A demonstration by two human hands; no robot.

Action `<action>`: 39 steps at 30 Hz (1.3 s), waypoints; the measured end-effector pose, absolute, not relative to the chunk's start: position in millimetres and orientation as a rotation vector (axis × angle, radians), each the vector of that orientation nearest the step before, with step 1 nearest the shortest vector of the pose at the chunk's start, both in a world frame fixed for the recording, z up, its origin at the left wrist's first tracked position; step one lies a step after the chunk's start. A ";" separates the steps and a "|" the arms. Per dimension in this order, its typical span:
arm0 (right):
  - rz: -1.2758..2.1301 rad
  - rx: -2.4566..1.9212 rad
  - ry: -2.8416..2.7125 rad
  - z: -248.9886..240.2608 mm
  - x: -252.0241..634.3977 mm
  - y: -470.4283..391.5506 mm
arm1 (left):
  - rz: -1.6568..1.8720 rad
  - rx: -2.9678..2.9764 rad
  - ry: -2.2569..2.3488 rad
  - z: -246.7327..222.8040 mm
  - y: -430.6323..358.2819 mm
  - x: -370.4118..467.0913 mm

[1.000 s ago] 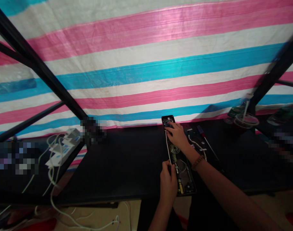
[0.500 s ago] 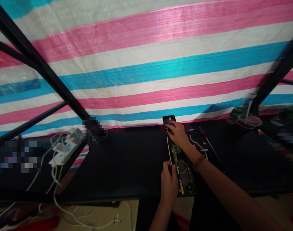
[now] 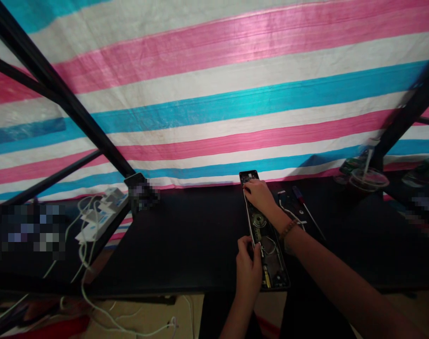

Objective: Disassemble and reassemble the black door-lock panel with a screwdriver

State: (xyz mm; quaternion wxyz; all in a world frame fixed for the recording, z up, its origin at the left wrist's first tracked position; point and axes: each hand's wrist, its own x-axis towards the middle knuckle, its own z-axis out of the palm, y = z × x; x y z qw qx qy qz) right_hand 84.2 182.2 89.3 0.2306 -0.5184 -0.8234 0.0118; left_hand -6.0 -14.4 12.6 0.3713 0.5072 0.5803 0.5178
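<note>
A long, narrow black panel with exposed circuitry and thin white wires [image 3: 266, 240] lay flat on the black desk [image 3: 186, 235]. The left hand [image 3: 249, 270] gripped its near edge; the right hand [image 3: 260, 195] rested open-fingered on its far end. It looked rigid but delicate inside, best held by the rim.

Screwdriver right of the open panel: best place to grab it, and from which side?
Judging by its pose, grip the blue handle at the far end, from above. The screwdriver lies flat, thin shaft pointing toward the person, clear of the right hand.
</note>
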 end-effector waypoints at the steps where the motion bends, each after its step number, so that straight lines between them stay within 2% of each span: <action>1: -0.001 -1.447 -2.274 89.4 82.9 180.8 | 1.335 1.294 1.484 11.8 -14.5 -5.7; 10: -0.257 -1.407 -2.377 90.3 78.4 167.5 | 1.309 1.302 1.471 8.4 -14.5 -7.4; 26: -0.040 -1.229 -2.222 69.6 87.1 183.0 | 1.300 1.315 1.439 10.8 -13.1 -7.2; 39: 0.024 -1.290 -2.181 72.7 84.9 179.8 | 1.284 1.336 1.435 11.1 -14.5 -7.8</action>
